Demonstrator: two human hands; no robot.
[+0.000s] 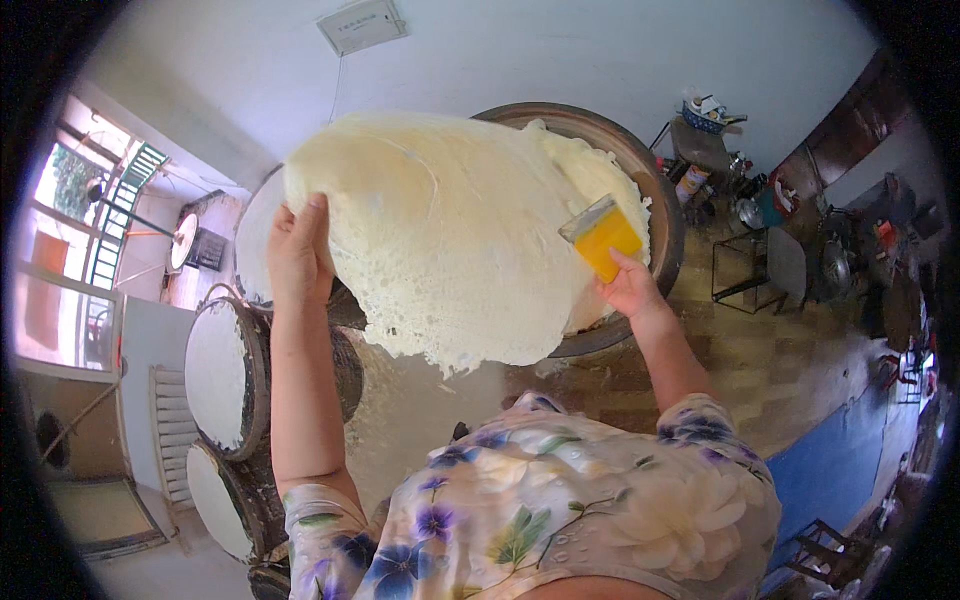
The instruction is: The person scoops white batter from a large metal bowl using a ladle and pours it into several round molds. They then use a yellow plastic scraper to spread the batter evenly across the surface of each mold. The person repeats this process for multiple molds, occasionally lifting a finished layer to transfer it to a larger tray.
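Observation:
My left hand (300, 250) is closed on the left edge of a large, thin, cream-coloured pancake (440, 220), fingers and thumb pinching it. The sheet hangs lifted and spread in front of me, its lower edge ragged and dotted with small holes. Its right part lies over or close to a wide round griddle (662, 235) with a brown rim; more pale sheet (590, 165) rests there. My right hand (635, 287) grips a scraper (605, 240) with a yellow handle and a greyish blade, held against or just above the sheet's right side. The griddle's middle is hidden.
Several round drum-like containers with white tops (220, 365) are stacked at my left. To the right stand a stool (785, 262) and a small table (698, 145) bearing a blue patterned basin (704, 117). A window (70, 250) is at far left.

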